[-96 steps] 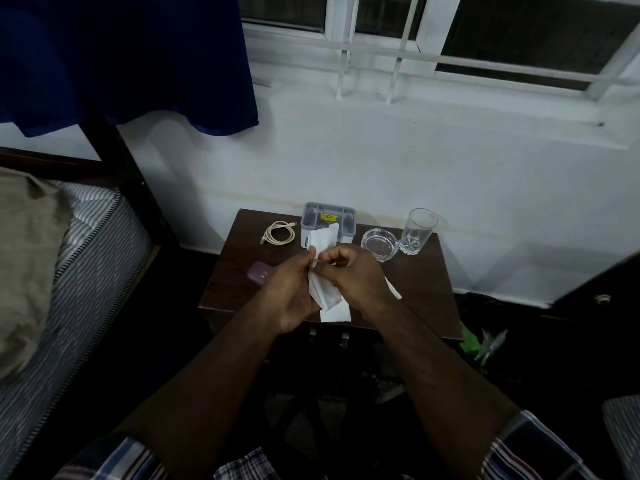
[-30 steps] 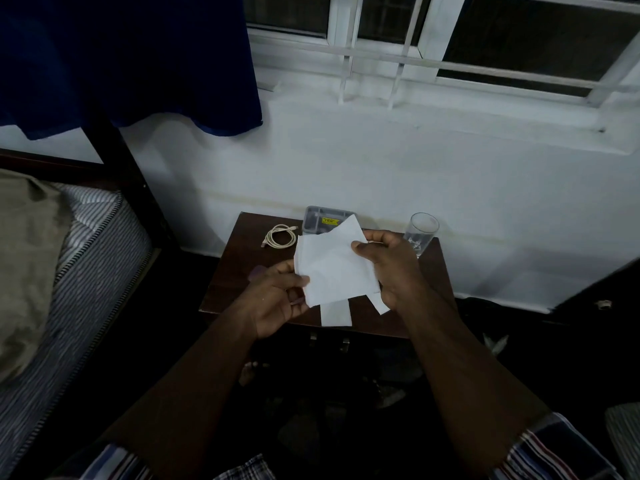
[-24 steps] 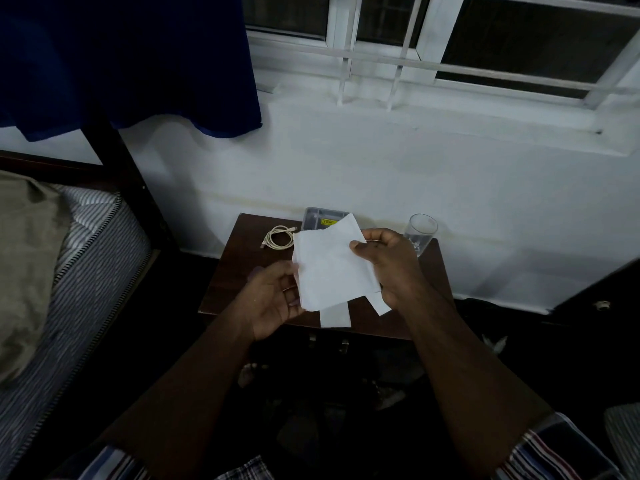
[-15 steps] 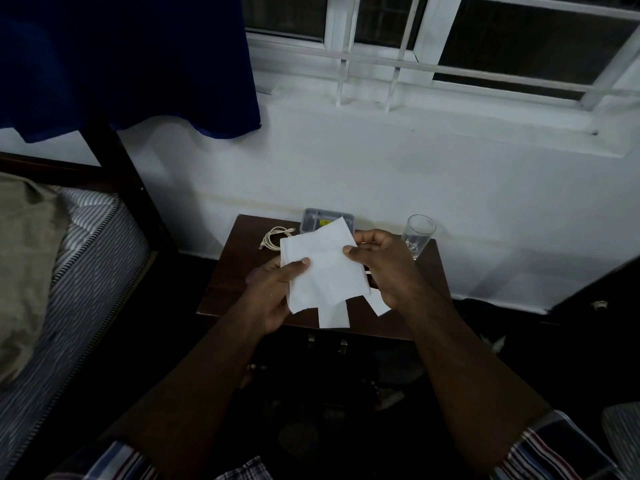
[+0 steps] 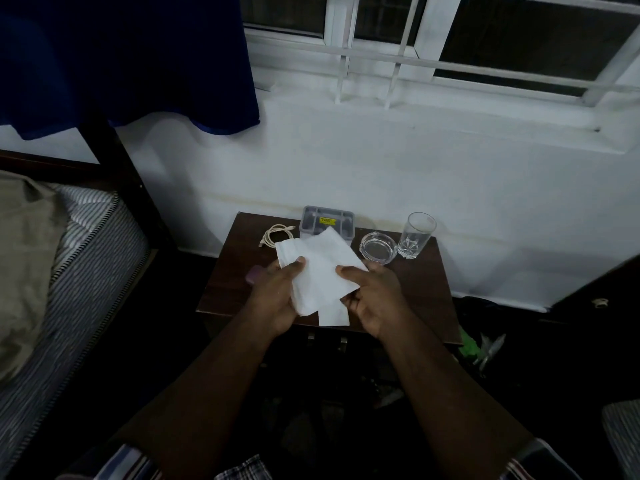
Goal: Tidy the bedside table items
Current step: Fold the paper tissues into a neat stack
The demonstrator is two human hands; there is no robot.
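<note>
I hold a white tissue (image 5: 320, 266) spread over the dark wooden bedside table (image 5: 419, 289). My left hand (image 5: 273, 296) pinches its left edge with the thumb on top. My right hand (image 5: 375, 299) grips its right edge. A second white tissue (image 5: 333, 315) lies flat on the table just below the held one. Behind the tissue stands a grey tissue box (image 5: 327, 221) with a yellow label. A coiled white cable (image 5: 277, 233) lies at the table's back left. A purple object (image 5: 254, 273) peeks out beside my left wrist, mostly hidden.
A glass ashtray (image 5: 378, 247) and a clear drinking glass (image 5: 415, 235) stand at the table's back right. A bed with a striped mattress (image 5: 86, 271) is on the left. A blue curtain (image 5: 131, 57) hangs above it. Green clutter (image 5: 469, 344) lies on the floor at right.
The tissue has been pulled out and unfolded since the earliest frame. In the last second both hands lowered slightly, my right hand shifted down the tissue's edge, and the ashtray came back into sight.
</note>
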